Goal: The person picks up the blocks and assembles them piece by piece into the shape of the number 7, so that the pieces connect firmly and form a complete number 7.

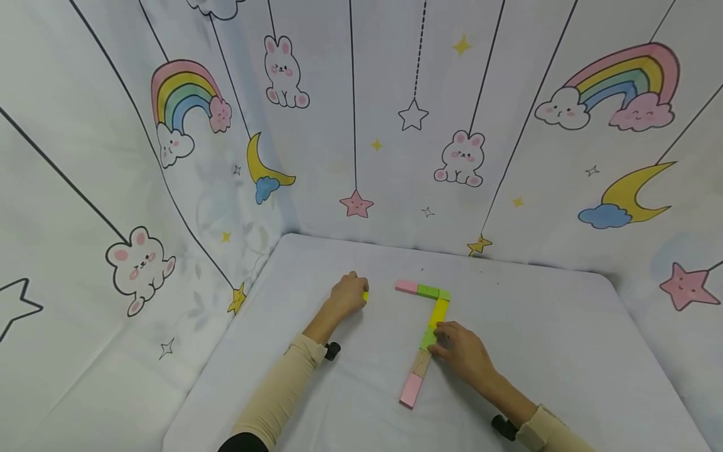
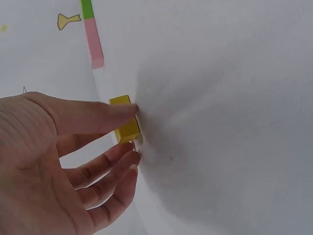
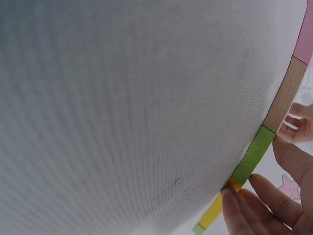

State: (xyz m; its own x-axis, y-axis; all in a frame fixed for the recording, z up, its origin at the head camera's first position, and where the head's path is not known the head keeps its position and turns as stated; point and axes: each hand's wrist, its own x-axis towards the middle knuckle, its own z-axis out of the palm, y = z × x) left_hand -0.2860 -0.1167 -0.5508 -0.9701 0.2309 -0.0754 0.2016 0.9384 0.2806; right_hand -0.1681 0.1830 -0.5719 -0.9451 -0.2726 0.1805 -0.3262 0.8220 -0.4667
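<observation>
My left hand (image 1: 349,294) pinches a small yellow block (image 2: 126,129) between thumb and fingertips, close over the white cloth, left of the block row. My right hand (image 1: 464,351) has its thumb and fingertips at the two ends of a green block (image 3: 254,154) within that row. One finger reaches over the neighbouring yellow block (image 1: 439,311). Below the green block come a bare wooden block (image 1: 420,362) and a pink block (image 1: 411,390). At the top the row bends left through a green block (image 1: 428,291) to another pink block (image 1: 407,286).
A white cloth (image 1: 536,351) covers the table, with rounded far corners. White fabric walls (image 1: 384,113) printed with rabbits, stars, moons and rainbows rise behind and to the left. Dark wrist cameras sit at both cuffs.
</observation>
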